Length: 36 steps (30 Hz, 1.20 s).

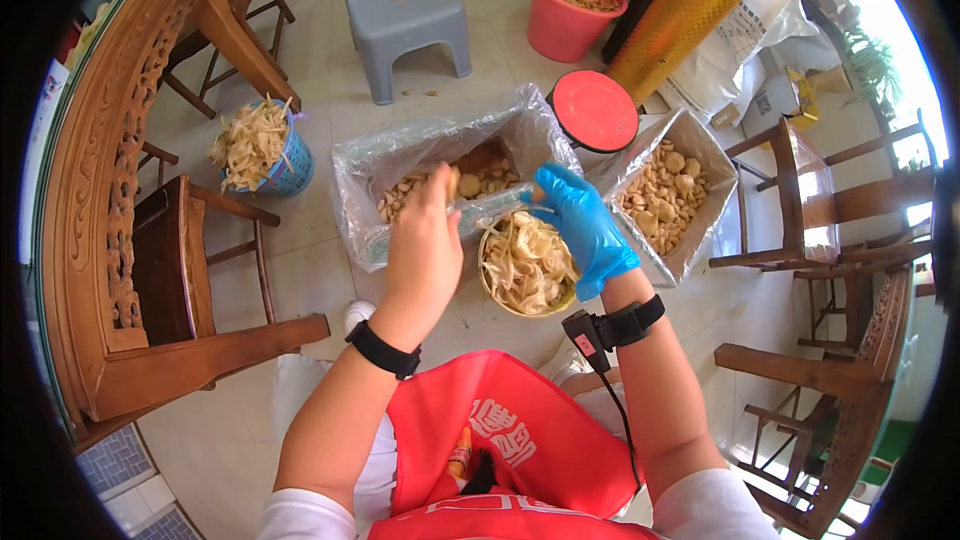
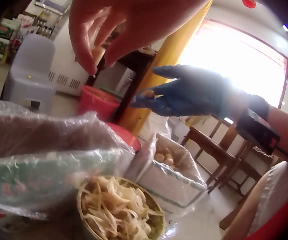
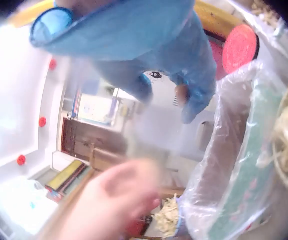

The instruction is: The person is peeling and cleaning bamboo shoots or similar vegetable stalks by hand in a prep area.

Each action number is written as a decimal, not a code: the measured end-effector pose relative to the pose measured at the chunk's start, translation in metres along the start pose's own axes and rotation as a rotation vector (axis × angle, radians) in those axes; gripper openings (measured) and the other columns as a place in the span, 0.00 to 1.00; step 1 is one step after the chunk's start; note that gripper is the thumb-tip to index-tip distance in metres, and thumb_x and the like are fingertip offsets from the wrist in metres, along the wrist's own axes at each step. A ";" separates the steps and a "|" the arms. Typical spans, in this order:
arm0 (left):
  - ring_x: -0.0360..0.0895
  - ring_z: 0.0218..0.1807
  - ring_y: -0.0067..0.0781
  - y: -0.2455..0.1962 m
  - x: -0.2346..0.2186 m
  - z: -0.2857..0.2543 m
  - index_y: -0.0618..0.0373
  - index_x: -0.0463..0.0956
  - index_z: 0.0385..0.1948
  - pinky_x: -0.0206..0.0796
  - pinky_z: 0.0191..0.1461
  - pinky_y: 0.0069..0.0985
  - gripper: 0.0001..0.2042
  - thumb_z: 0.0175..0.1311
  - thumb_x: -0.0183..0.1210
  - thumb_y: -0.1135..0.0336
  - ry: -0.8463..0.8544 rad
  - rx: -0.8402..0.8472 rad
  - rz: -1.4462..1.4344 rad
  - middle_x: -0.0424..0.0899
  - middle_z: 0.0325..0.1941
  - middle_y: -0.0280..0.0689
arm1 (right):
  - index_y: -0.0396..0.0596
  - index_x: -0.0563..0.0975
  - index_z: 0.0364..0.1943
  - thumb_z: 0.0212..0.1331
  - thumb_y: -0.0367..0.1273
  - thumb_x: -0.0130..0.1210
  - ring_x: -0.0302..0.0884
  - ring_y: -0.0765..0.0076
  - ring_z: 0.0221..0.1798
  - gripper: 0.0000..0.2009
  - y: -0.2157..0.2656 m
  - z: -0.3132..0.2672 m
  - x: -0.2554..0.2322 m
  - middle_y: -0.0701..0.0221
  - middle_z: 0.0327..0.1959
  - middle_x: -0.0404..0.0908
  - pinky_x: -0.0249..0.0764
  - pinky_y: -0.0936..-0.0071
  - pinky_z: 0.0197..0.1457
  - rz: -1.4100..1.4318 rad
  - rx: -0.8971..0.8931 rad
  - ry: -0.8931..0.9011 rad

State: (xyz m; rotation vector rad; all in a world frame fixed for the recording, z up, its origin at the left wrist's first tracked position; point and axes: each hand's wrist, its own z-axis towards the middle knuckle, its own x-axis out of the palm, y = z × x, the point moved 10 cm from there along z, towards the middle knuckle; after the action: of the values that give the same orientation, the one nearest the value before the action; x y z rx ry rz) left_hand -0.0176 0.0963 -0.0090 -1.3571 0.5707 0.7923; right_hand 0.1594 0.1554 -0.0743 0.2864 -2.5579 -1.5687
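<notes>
My bare left hand is raised over the near side of a plastic-lined box of pale, chunky pieces. In the left wrist view, its thumb and fingers pinch a small pale piece. My right hand, in a blue glove, hovers above the box's right corner, thumb and fingers spread apart. A brownish spot shows among its gloved fingers; I cannot tell whether it is a fingertip or a piece. Below the hands stands a round basket heaped with pale curled strips.
To the right is a second lined box of pale pieces. A red-lidded tub stands behind. A blue basket of strips sits left. A grey plastic chair, a pink bucket and wooden chairs surround the area.
</notes>
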 end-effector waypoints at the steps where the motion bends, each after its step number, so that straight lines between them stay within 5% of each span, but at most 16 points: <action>1: 0.79 0.30 0.46 -0.006 -0.025 0.001 0.62 0.71 0.49 0.70 0.36 0.37 0.18 0.55 0.59 0.72 -0.245 0.081 -0.010 0.80 0.33 0.51 | 0.36 0.70 0.56 0.59 0.41 0.56 0.75 0.58 0.52 0.25 0.001 -0.001 0.004 0.57 0.54 0.75 0.70 0.66 0.54 0.001 0.000 -0.001; 3: 0.80 0.30 0.44 0.003 -0.030 0.007 0.62 0.70 0.51 0.70 0.36 0.37 0.19 0.56 0.59 0.71 -0.207 0.026 0.044 0.80 0.35 0.51 | 0.39 0.67 0.59 0.62 0.41 0.53 0.71 0.67 0.55 0.25 0.013 -0.003 0.003 0.64 0.54 0.73 0.66 0.69 0.61 0.231 -0.112 -0.058; 10: 0.79 0.30 0.44 0.010 -0.029 0.007 0.61 0.71 0.47 0.70 0.36 0.36 0.17 0.55 0.60 0.70 -0.104 -0.040 0.147 0.80 0.40 0.48 | 0.38 0.65 0.61 0.60 0.40 0.56 0.66 0.63 0.61 0.29 0.019 -0.001 -0.008 0.60 0.60 0.69 0.64 0.69 0.62 0.127 -0.182 -0.064; 18: 0.77 0.30 0.42 0.029 -0.057 0.012 0.57 0.75 0.43 0.69 0.36 0.37 0.15 0.54 0.62 0.66 -0.122 -0.104 0.204 0.81 0.38 0.46 | 0.41 0.63 0.63 0.54 0.39 0.61 0.63 0.60 0.65 0.33 0.025 -0.009 -0.005 0.57 0.62 0.66 0.61 0.67 0.65 -0.199 -0.166 -0.146; 20: 0.77 0.44 0.48 0.044 -0.079 0.013 0.57 0.74 0.42 0.70 0.44 0.38 0.14 0.56 0.60 0.63 -0.107 -0.249 0.254 0.80 0.41 0.44 | 0.41 0.62 0.63 0.52 0.39 0.63 0.62 0.57 0.66 0.35 0.004 -0.002 -0.004 0.56 0.63 0.65 0.60 0.67 0.66 -0.305 -0.192 -0.138; 22: 0.77 0.45 0.49 0.054 -0.101 0.015 0.58 0.75 0.42 0.69 0.45 0.38 0.14 0.56 0.60 0.63 -0.192 -0.240 0.213 0.81 0.40 0.45 | 0.39 0.60 0.64 0.47 0.39 0.66 0.60 0.53 0.67 0.40 -0.002 -0.002 0.005 0.53 0.65 0.62 0.59 0.66 0.67 -0.574 -0.326 -0.161; 26: 0.77 0.44 0.49 0.067 -0.136 0.015 0.58 0.75 0.42 0.69 0.45 0.38 0.14 0.57 0.59 0.62 -0.292 -0.288 0.182 0.81 0.41 0.46 | 0.37 0.62 0.62 0.47 0.39 0.65 0.61 0.50 0.66 0.38 -0.034 0.017 0.040 0.49 0.62 0.64 0.60 0.64 0.67 -0.532 -0.191 -0.123; 32: 0.78 0.42 0.49 0.080 -0.148 0.015 0.57 0.75 0.42 0.69 0.44 0.38 0.14 0.57 0.59 0.61 -0.263 -0.344 0.139 0.81 0.39 0.45 | 0.45 0.71 0.55 0.53 0.38 0.56 0.66 0.43 0.60 0.24 -0.014 0.125 0.111 0.51 0.58 0.70 0.67 0.60 0.60 -0.930 -0.179 -0.031; 34: 0.78 0.42 0.48 0.090 -0.149 0.016 0.58 0.75 0.42 0.69 0.44 0.38 0.14 0.57 0.59 0.60 -0.235 -0.379 0.104 0.82 0.39 0.45 | 0.41 0.76 0.48 0.51 0.40 0.57 0.74 0.49 0.53 0.22 -0.062 0.175 0.113 0.57 0.48 0.78 0.71 0.60 0.55 -1.252 0.073 0.074; 36: 0.78 0.41 0.47 0.094 -0.151 0.017 0.58 0.75 0.41 0.70 0.43 0.38 0.14 0.57 0.59 0.60 -0.247 -0.379 0.120 0.82 0.38 0.44 | 0.45 0.77 0.49 0.52 0.38 0.56 0.71 0.47 0.56 0.20 -0.079 0.191 0.121 0.59 0.55 0.74 0.72 0.57 0.55 -1.357 0.216 0.167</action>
State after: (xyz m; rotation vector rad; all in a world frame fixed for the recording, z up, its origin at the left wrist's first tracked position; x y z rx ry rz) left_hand -0.1863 0.0906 0.0492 -1.5477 0.3170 1.1913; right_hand 0.0100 0.2587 -0.2305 2.3864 -2.3502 -1.2793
